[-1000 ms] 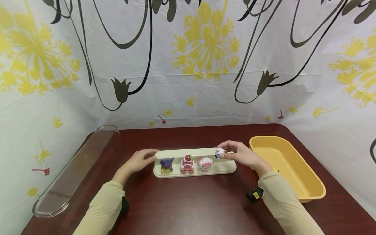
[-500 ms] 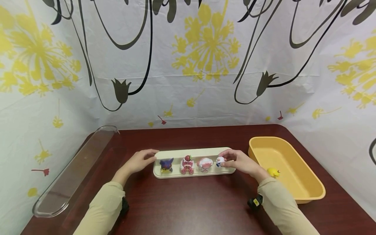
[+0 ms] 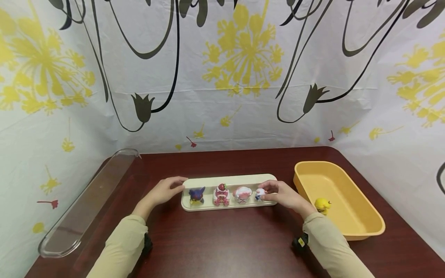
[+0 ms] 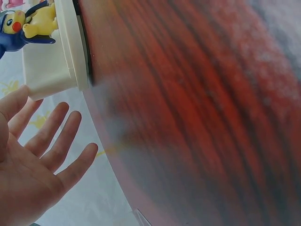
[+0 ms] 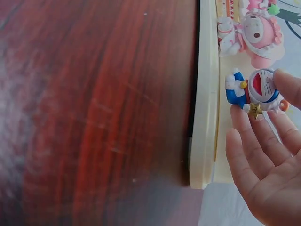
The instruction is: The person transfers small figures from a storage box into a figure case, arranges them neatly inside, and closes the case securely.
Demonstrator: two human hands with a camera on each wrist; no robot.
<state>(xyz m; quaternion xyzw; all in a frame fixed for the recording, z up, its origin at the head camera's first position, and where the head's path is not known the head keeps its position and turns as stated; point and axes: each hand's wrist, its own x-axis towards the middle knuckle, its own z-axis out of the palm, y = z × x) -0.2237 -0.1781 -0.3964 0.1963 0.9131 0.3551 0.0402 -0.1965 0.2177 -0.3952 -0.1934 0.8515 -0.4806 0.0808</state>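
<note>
A cream oblong tray [image 3: 229, 180] sits mid-table with figurines in a row. My right hand [image 3: 286, 196] pinches a small blue-and-white cat figurine [image 5: 240, 89] with thumb and fingers, at the tray's right end. It stands upright beside a white-and-pink figurine [image 3: 242, 194]. Further left stand a pink figurine with a strawberry on its head [image 3: 221, 195] and a dark-blue-caped yellow figurine [image 3: 197, 195]. My left hand [image 3: 163, 194] has its fingers extended at the tray's left end; in the left wrist view, thumb and index finger appear to touch the tray's corner.
A yellow bin [image 3: 347, 185] on the right holds a yellow figurine [image 3: 322, 205], partly hidden behind my right wrist. A clear long lid [image 3: 90, 200] lies along the table's left side. A patterned white cloth [image 3: 222, 116] surrounds the back and sides.
My right hand has lowered the cat figurine from the tray's back edge into line with the others. The bin's yellow figurine shows more now. My left hand stays in place.
</note>
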